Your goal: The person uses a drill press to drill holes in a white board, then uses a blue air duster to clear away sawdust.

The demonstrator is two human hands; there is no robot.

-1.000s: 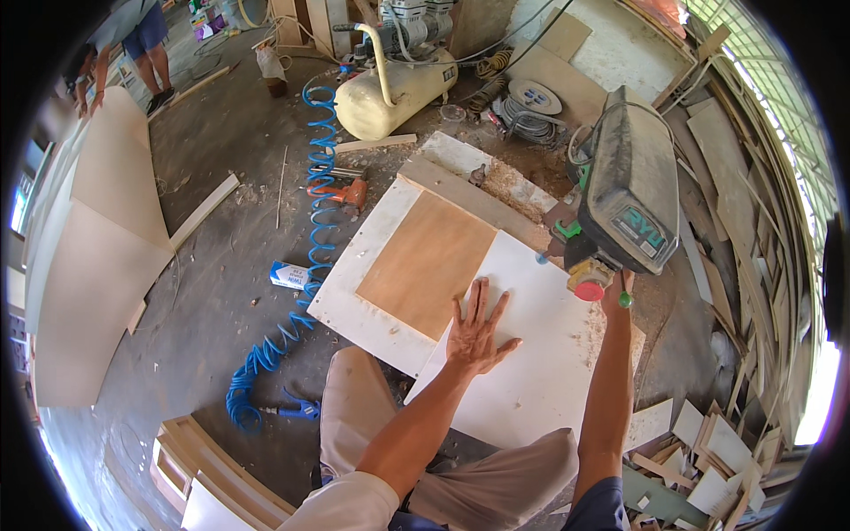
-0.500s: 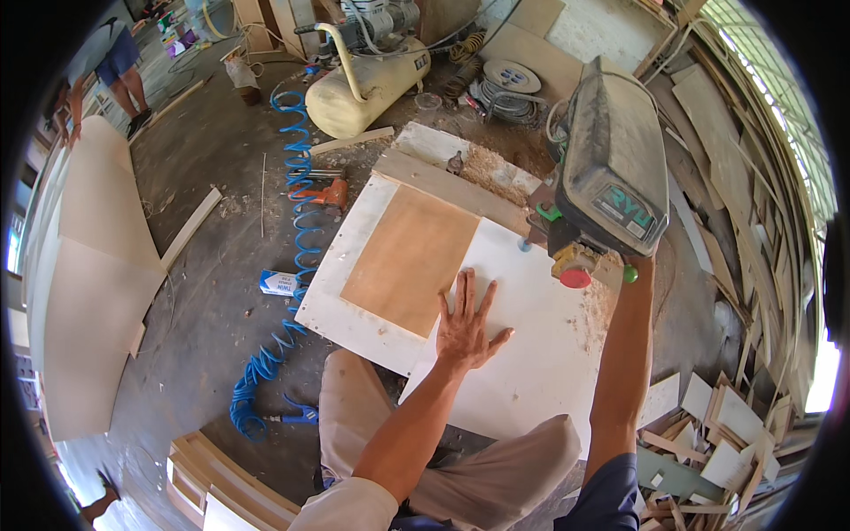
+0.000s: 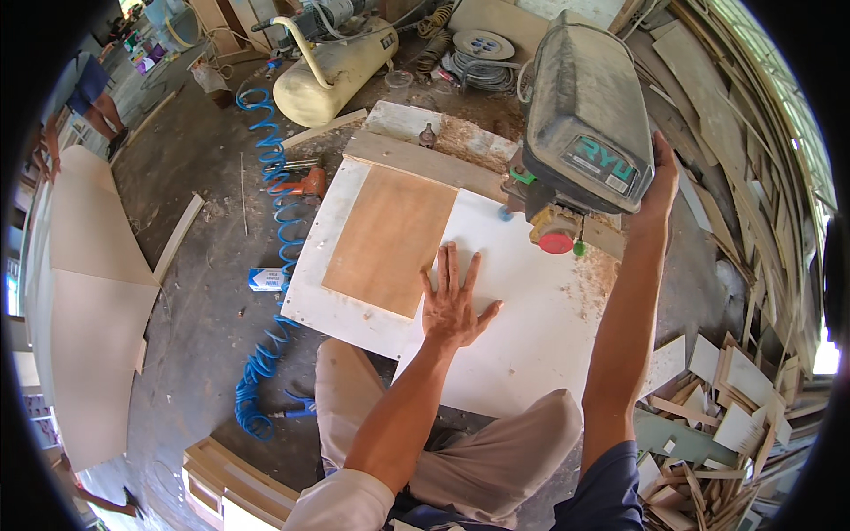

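Note:
My left hand (image 3: 456, 308) lies flat with spread fingers on a white board (image 3: 496, 372), close to the edge of a brown wooden panel (image 3: 390, 239). My right hand (image 3: 657, 190) is raised against the right side of a drill press head (image 3: 584, 115), a dusty dark housing. Its fingers are mostly hidden behind that housing, so I cannot tell what they grip. A red knob (image 3: 556, 242) and a green knob (image 3: 579, 249) sit at the machine's front. A wooden strip (image 3: 434, 175) runs along the board's far edge, with sawdust (image 3: 602, 274) near the machine.
A coiled blue air hose (image 3: 283, 208) runs down the left beside an orange power tool (image 3: 305, 183) and a small box (image 3: 266, 280). Beyond stands a cream compressor tank (image 3: 332, 84). Wood offcuts (image 3: 726, 425) are heaped at right. Another person (image 3: 88, 88) bends over large panels (image 3: 97, 292).
My right hand has come up into view along the machine's right side. The whole scene has shifted left and slightly up in the picture. My left hand stays flat on the board.

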